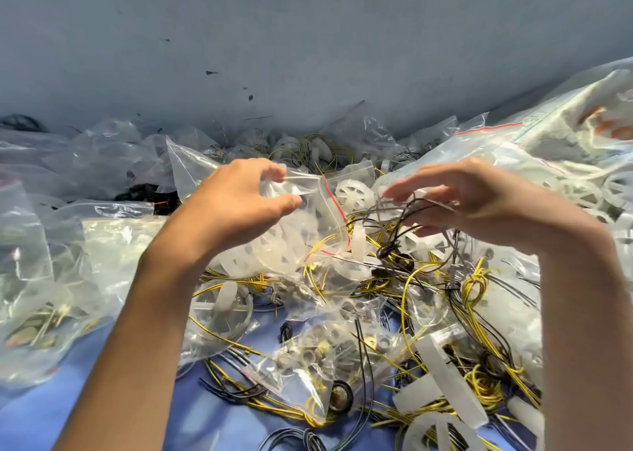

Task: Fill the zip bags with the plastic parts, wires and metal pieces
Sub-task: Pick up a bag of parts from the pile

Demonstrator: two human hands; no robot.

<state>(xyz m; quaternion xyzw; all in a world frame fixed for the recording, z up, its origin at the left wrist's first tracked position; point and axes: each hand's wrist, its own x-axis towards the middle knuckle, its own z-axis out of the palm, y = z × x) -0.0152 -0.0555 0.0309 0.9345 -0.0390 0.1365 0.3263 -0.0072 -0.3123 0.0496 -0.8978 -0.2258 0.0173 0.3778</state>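
My left hand (236,197) pinches the mouth of a clear zip bag (308,224) with a red zip line, held above the pile; white plastic parts show inside it. My right hand (455,193) holds a bundle of dark grey wires (404,217) just right of the bag's opening, its fingers curled round them. Below lie yellow and black wires (428,306), white plastic wheels (349,190) and a filled bag of metal pieces (315,354).
Filled and empty clear bags (85,183) are heaped to the left and at the back. A large bag of white plastic parts (565,149) lies at the right. A blue wall (308,39) rises behind, and the blue table top (51,409) shows at the front left.
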